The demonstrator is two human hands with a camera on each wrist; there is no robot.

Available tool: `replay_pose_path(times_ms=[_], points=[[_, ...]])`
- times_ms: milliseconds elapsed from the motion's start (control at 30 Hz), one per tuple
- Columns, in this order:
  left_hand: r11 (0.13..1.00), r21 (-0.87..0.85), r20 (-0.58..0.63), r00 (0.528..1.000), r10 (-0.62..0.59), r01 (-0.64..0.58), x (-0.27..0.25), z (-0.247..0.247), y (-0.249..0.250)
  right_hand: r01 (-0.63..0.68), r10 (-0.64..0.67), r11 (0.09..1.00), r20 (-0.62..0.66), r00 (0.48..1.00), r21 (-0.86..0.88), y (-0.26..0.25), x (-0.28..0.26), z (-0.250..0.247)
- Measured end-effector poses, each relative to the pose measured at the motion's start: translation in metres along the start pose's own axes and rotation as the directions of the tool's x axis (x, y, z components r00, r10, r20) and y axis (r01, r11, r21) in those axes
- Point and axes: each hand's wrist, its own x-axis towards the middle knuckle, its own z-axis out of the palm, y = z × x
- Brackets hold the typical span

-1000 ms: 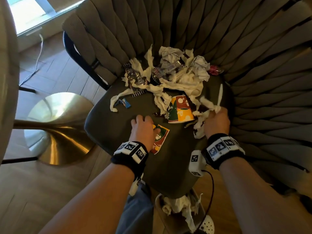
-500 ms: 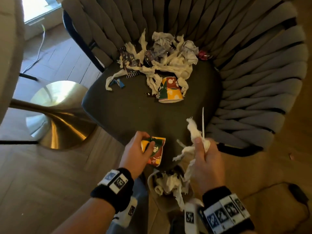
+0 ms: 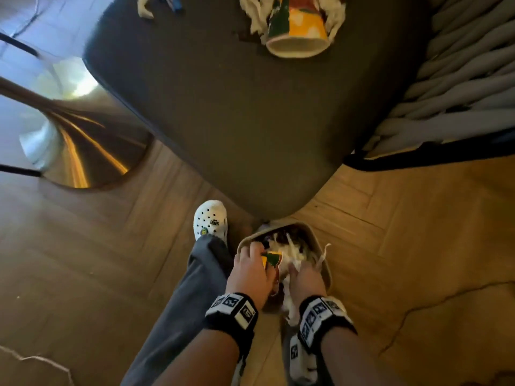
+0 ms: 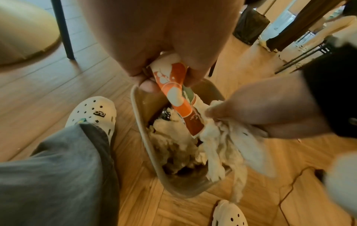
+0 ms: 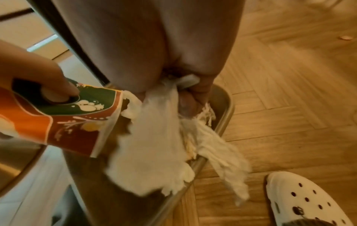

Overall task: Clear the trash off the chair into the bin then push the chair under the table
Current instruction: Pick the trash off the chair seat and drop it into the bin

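Observation:
My left hand (image 3: 250, 270) pinches a flattened orange and green paper cup (image 4: 179, 97) over the beige bin (image 3: 315, 238) on the floor. Beside it, my right hand (image 3: 305, 277) grips a bundle of torn white tissue (image 5: 154, 137) that hangs into the bin and over its rim (image 4: 185, 192). The bin holds crumpled tissue and wrappers. On the dark chair seat (image 3: 237, 112) another colourful paper cup (image 3: 296, 32) lies on its side among tissue strips at the top of the head view. A small blue wrapper (image 3: 172, 2) lies left of it.
The chair's woven grey backrest (image 3: 468, 71) rises at the right. A brass table base (image 3: 75, 143) stands left of the chair. My white clogs (image 3: 210, 221) and grey trouser leg (image 3: 189, 296) are beside the bin. A cable (image 4: 289, 188) runs over the wooden floor.
Both hands have come off the chair seat and dropped to the bin, the left carrying the flattened cup and the right the tissue. My view has tilted down toward the floor.

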Motion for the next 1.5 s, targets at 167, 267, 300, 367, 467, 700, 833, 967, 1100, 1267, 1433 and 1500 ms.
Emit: replay_pose_path(times_ms=[167, 267, 300, 367, 467, 700, 833, 967, 1100, 1267, 1433, 1500], points=[[0.992, 0.096, 0.241, 0.965, -0.099, 0.078, 0.022, 0.039, -0.014, -0.012, 0.009, 0.999, 0.074, 0.997, 0.038, -0.006, 0.06, 0.017], [0.99, 0.128, 0.232, 0.968, -0.091, 0.062, 0.021, 0.033, -0.016, 0.035, -0.035, 0.999, 0.079, 0.996, 0.0, -0.01, 0.053, 0.005], [0.99, 0.14, 0.21, 0.976, -0.06, 0.031, 0.016, 0.026, -0.015, 0.056, -0.056, 0.998, 0.054, 0.997, -0.003, -0.01, 0.043, -0.002], [0.988, 0.154, 0.17, 0.985, -0.003, -0.024, 0.001, 0.004, -0.006, 0.091, -0.091, 0.995, 0.01, 0.996, -0.025, -0.012, 0.014, -0.018], [0.985, 0.154, 0.109, 0.992, 0.065, -0.082, -0.026, -0.045, 0.016, 0.127, -0.127, 0.992, 0.01, 0.992, -0.023, -0.019, -0.031, -0.05], [0.968, -0.037, -0.082, 0.966, 0.244, -0.248, -0.031, -0.2, 0.082, 0.208, -0.186, 0.891, -0.094, 0.978, 0.404, -0.119, -0.118, -0.174], [0.944, -0.034, -0.305, 0.903, 0.302, -0.327, 0.023, -0.276, 0.116, 0.434, -0.29, 0.816, -0.378, 0.879, 0.382, -0.21, -0.121, -0.245], [0.972, 0.033, -0.531, 0.82, 0.215, -0.233, 0.097, -0.338, 0.132, 0.411, -0.267, 0.896, -0.535, 0.801, 0.168, -0.288, -0.064, -0.281], [0.999, 0.021, -0.494, 0.869, -0.028, 0.045, 0.16, -0.384, 0.13, 0.293, -0.251, 0.956, -0.461, 0.851, 0.022, -0.322, -0.026, -0.281], [0.98, 0.187, -0.452, 0.879, 0.153, -0.074, 0.194, -0.384, 0.112, 0.323, -0.184, 0.914, -0.458, 0.87, 0.247, -0.315, -0.031, -0.263], [0.967, -0.038, -0.583, 0.791, 0.184, -0.252, 0.199, -0.391, 0.14, 0.367, -0.156, 0.821, -0.446, 0.882, 0.438, -0.297, -0.073, -0.26], [0.968, -0.005, -0.604, 0.773, 0.196, -0.25, 0.219, -0.4, 0.155, 0.376, -0.147, 0.775, -0.433, 0.889, 0.509, -0.29, -0.085, -0.259]])
